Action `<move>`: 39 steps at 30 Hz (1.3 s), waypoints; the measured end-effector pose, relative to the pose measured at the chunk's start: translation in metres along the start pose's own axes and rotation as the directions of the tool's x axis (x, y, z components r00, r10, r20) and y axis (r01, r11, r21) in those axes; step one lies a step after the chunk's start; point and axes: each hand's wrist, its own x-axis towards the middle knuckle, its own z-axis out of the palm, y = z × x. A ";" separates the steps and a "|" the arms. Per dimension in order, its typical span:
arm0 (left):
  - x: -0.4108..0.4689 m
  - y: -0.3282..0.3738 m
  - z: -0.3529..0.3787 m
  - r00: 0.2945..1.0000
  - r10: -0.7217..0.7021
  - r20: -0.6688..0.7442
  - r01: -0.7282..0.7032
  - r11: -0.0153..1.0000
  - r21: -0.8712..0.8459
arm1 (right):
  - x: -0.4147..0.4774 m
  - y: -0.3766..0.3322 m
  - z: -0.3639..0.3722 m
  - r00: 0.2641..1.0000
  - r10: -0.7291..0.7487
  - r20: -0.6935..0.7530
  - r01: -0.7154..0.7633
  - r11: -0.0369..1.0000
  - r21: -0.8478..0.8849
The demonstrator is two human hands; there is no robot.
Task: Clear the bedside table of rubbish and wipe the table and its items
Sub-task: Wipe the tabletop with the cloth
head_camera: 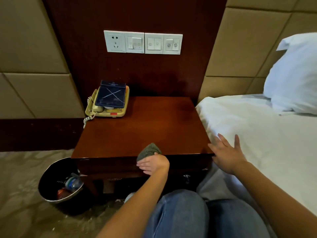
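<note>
bedside table [145, 127], a dark reddish-brown wooden cabinet, is standing directly ahead of us, between a black round waste bin [51, 182] holding rubbish and a white-sheeted bed [257, 138]. we are pressing a grey bunched cloth [148, 150] onto its front edge with our left hand [153, 164], fingers clamped on the cloth. our right hand [226, 155] is hovering open, fingers spread, at the front right corner. the top is lying beyond the cloth, stretching away toward the wall. a cream corded telephone [106, 107] bearing a dark blue pad [111, 96] is occupying the far left corner; the remaining surface is offering open room, so we are judging the left hand nearer for wiping.
</note>
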 end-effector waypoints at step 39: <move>-0.028 -0.001 0.112 0.071 0.209 0.975 -0.663 -0.721 0.203 | 0.034 0.060 0.022 0.890 0.407 -0.208 0.034 0.395 0.918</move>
